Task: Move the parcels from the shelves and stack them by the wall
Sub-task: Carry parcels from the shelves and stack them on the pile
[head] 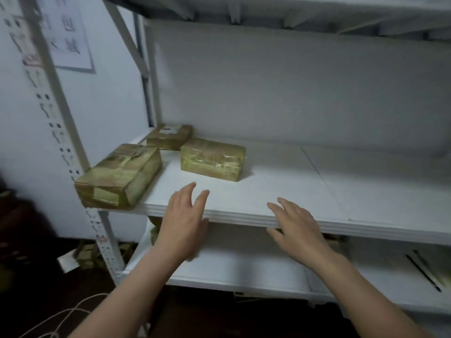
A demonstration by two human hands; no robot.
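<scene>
Hands: left hand (181,223), right hand (296,225) spread, holding nothing, at shelf (280,191) edge.
Parcels (212,159): three, 10–12 o'clock.
Open room: 2 o'clock.

I am watching two bare hands, the left hand (181,223) and the right hand (296,226). Each is running into an uncovered arm: the left forearm (136,284) and the right forearm (366,289) are showing skin down to the lower edge of my view. Fingers are looking slim.
</scene>
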